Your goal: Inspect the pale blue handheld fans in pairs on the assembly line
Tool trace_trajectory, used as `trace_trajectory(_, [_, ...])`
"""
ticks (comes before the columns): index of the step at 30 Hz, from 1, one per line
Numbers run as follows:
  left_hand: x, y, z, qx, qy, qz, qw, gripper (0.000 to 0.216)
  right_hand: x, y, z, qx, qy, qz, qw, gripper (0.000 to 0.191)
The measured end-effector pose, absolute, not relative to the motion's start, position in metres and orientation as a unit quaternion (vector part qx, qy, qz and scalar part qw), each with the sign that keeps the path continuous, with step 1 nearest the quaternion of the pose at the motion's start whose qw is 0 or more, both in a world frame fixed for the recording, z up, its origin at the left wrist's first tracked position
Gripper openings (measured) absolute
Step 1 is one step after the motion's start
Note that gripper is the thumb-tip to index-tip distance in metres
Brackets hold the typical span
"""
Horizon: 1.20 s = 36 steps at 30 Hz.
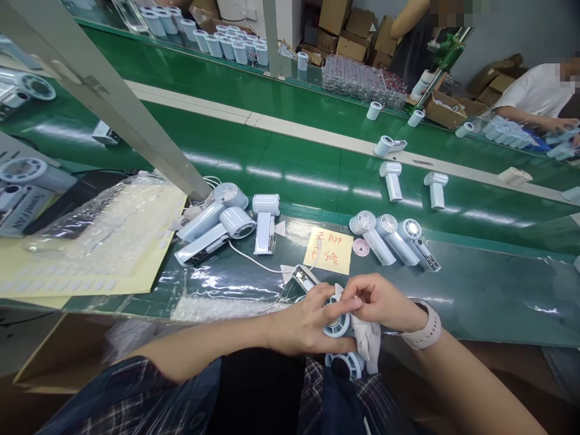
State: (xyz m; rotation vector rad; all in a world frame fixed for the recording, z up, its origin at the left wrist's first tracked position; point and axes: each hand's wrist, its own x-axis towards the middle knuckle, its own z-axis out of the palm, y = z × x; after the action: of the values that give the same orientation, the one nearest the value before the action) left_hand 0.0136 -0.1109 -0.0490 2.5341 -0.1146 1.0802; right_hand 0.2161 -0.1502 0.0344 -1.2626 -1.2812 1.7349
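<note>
My left hand [301,323] is wrapped round a light blue handheld fan [336,327], whose round ribbed end faces up near the bench's front edge. My right hand [383,302] has its fingers pinched on a white cloth [369,344] at the fan's rim, and the cloth hangs down below the fingers. Below the hands, over my lap, shows the round end of a second fan [345,365]. Just beyond my left hand lies a fan handle with a dark panel [306,278]; whether it belongs to the held fan is hidden.
Several fans [212,229] lie left with a white cable [254,261]. A yellow note [329,249] and three fans [389,238] lie ahead. Beyond runs a green conveyor [299,151] carrying fans. A slanted metal post [136,121] stands left. Co-workers [528,93] are across.
</note>
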Motion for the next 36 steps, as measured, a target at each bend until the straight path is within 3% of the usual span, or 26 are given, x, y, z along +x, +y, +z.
trace_trajectory(13, [0.0132, -0.1112, -0.0516, 0.912, -0.037, 0.372, 0.171, 0.044, 0.2154, -0.149, 0.0335, -0.468, -0.474, 0.674, 0.32, 0.019])
trace_trajectory(18, [0.0135, -0.1106, -0.0508, 0.904, -0.045, 0.386, 0.177, 0.038, 0.2143, -0.1473, 0.0355, -0.45, -0.473, 0.695, 0.301, 0.015])
trace_trajectory(28, [0.0152, -0.1107, -0.0481, 0.897, -0.047, 0.4, 0.185, 0.03, 0.2154, -0.1492, 0.0332, -0.432, -0.454, 0.715, 0.311, 0.024])
trace_trajectory(36, [0.0145, -0.1112, -0.0493, 0.904, -0.044, 0.387, 0.175, 0.037, 0.2146, -0.1506, 0.0307, -0.439, -0.469, 0.697, 0.32, 0.024])
